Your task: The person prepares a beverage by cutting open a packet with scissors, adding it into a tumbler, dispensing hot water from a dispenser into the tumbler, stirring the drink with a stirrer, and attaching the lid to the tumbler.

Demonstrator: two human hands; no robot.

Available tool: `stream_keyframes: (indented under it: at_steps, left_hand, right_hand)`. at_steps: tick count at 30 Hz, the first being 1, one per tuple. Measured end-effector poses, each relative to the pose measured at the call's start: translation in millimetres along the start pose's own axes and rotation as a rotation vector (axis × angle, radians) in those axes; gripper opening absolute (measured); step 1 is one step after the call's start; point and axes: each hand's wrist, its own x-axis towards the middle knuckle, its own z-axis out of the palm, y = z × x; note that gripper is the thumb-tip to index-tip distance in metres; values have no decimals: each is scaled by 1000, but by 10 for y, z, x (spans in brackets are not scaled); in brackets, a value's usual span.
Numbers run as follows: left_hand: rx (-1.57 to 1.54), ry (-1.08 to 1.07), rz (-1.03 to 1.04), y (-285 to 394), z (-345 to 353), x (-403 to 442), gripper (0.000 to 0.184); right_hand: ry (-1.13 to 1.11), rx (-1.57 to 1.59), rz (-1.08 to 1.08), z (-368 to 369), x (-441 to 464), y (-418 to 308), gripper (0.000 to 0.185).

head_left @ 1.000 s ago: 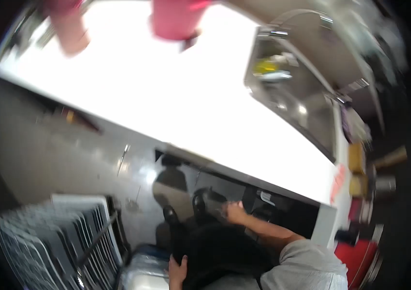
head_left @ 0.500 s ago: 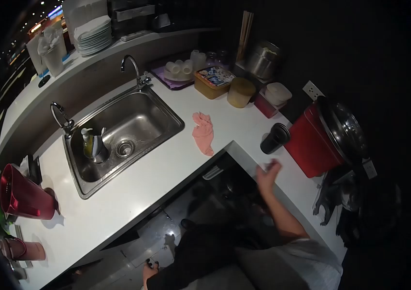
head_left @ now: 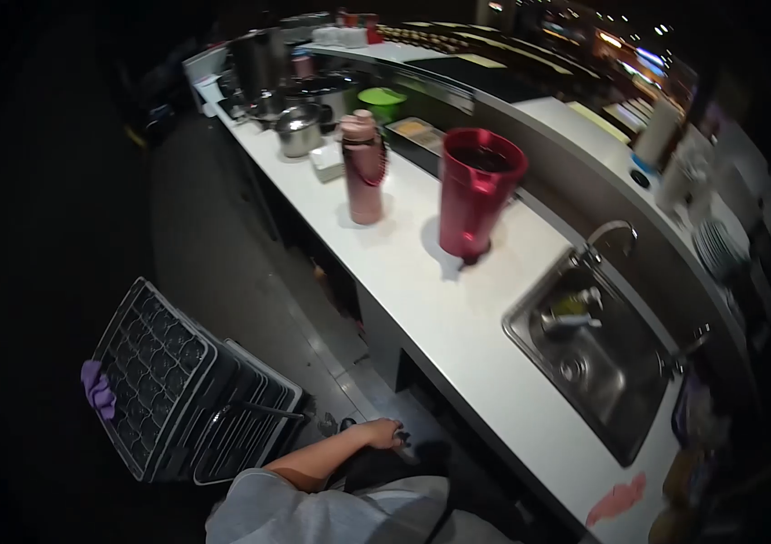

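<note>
My left hand [head_left: 383,433] hangs low beside the counter, above the floor. Its fingers are curled, and small dark spots show at their tips; whether these belong to a held thing is unclear. My right hand is out of view. Nearest to the left hand are the front edge of the white counter [head_left: 458,349] and a stack of grey dish racks [head_left: 163,372] with a purple cloth [head_left: 98,390] on one side. On the counter stand a red pitcher [head_left: 476,204] and a pink bottle [head_left: 365,181] with a carrying loop.
A steel sink [head_left: 616,399] holds a soap bottle and has two taps. A pink cloth [head_left: 618,499] lies near the counter's lower right end. Metal pots [head_left: 299,131] and a green bowl [head_left: 382,104] stand farther off. Stacked plates [head_left: 721,252] rest on the raised ledge.
My view has swung left, from the sink and red bin toward the pitcher, bottle and dish racks. My right hand has left the view. My left arm now shows more fully.
</note>
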Motion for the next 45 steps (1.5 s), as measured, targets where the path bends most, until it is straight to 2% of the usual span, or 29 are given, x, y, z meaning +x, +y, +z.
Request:
stream_keyframes:
  at_steps: [4,7,9,11,12,13,14,15,16,17,18,19,20,22,24,25,26,28,30,33,34,35,37,41,45]
  left_hand:
    - [18,17,16,-254,-602,-156,62]
    - [-76,143,142,-237,-1463,-493,67]
    - [-102,344,332,-316,-1953,-748,72]
    - [-213,345,393,-190,-2549,-1235,86]
    - [-267,369,439,-174,-2784,-1444,91]
    - [-330,398,482,-239,-2941,-1561,100]
    - [-364,413,511,-286,-3123,-1710,106]
    - [-405,423,543,-349,-3304,-1841,111]
    - [-365,501,595,-464,-3444,-1926,121]
    - [-371,580,610,-573,-3554,-2017,123]
    - [-373,667,621,-692,-3650,-2073,125]
    - [-394,712,593,-839,-3742,-2094,127]
    - [-409,766,558,-977,-3837,-2111,129]
    - [-413,939,549,-1262,-3980,-2103,121]
    - [-333,1061,539,-1540,-4142,-2083,114]
    - [-309,1125,428,-1638,-4209,-2113,105]
    - [-322,1138,426,-1761,-4231,-2109,102]
    - [-319,1184,444,-2043,-4451,-2101,98]
    - [-336,1261,369,-2270,-4596,-2127,96]
    - [-472,1371,221,-2724,-4720,-2134,102]
    - [-546,1400,80,-2794,-4799,-2207,106]
    - [-599,1445,30,-2938,-4855,-2249,106]
    - [-643,1506,-63,-3294,-4970,-2365,105]
    - [-798,1616,-24,-4134,-5263,-2618,106]
    - [-639,1687,-108,-4998,-5826,-2874,103]
  right_hand:
    - [-220,60,-56,689,-330,-749,65]
    - [-435,112,-30,1104,-742,-1306,72]
    - [-636,145,13,1392,-1042,-1641,76]
    - [-914,130,35,1844,-1429,-2023,80]
    - [-1055,92,-6,2180,-1709,-2293,82]
    - [-1143,-34,-204,2611,-2064,-2577,86]
    - [-1278,149,-60,2945,-2457,-3208,91]
    - [-1332,358,-231,3362,-2792,-3266,90]
    - [-1370,472,-370,3641,-3060,-3626,87]
    - [-1424,533,-427,3828,-3300,-4007,83]
    - [-1560,603,-412,4139,-3524,-3992,79]
    - [-1557,492,-494,4312,-3746,-4144,81]
    - [-1550,588,-590,4440,-3873,-4319,86]
    - [-1619,715,-610,4721,-4110,-4592,87]
    - [-1558,747,-774,5096,-4328,-4715,85]
    - [-1531,762,-850,5265,-4454,-4731,84]
    - [-1573,739,-867,5439,-4574,-4734,84]
    - [-1683,865,-766,5725,-4774,-4914,83]
    - [-1863,926,-692,6067,-5000,-5103,81]
    - [-1945,793,-976,6476,-5098,-5495,103]
    - [-1945,726,-1072,6630,-5127,-5613,108]
    - [-2036,687,-1059,6810,-5170,-5713,121]
    - [-2007,658,-1060,7155,-5288,-5950,116]
    - [-1966,622,-1000,7902,-5786,-6473,111]
    - [-1893,609,-874,8720,-6629,-7004,107]
